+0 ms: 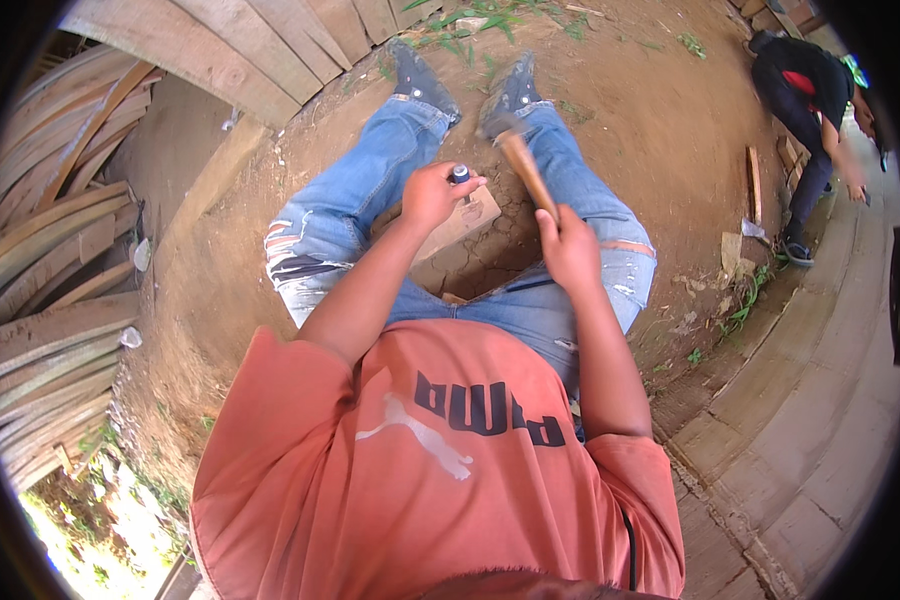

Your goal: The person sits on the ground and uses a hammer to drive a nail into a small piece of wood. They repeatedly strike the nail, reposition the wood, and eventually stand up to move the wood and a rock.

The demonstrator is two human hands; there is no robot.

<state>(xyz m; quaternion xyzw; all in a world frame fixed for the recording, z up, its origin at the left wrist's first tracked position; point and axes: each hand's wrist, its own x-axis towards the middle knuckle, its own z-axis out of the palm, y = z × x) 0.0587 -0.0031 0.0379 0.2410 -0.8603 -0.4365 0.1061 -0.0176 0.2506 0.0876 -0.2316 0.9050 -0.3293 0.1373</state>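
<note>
My left hand [432,197] is closed around an upright chisel, whose dark blue handle [460,174] ends in a pale cap; its blade is mostly hidden. Beneath it, between my legs, a wooden block [457,235] lies on the dirt with a dark mark on its top. My right hand [570,246] grips a hammer by its wooden handle [530,175]. The hammer head [500,126] is raised beyond the chisel, in front of my right shoe, and slightly blurred. It is apart from the chisel's cap.
Both my legs stretch out over bare soil [680,130]. Stacked boards [50,250] rise at the left, and a plank wall [240,50] stands at far left. At right, another person [805,100] bends over long pale boards [800,400]. Wood scraps and paper [732,250] lie nearby.
</note>
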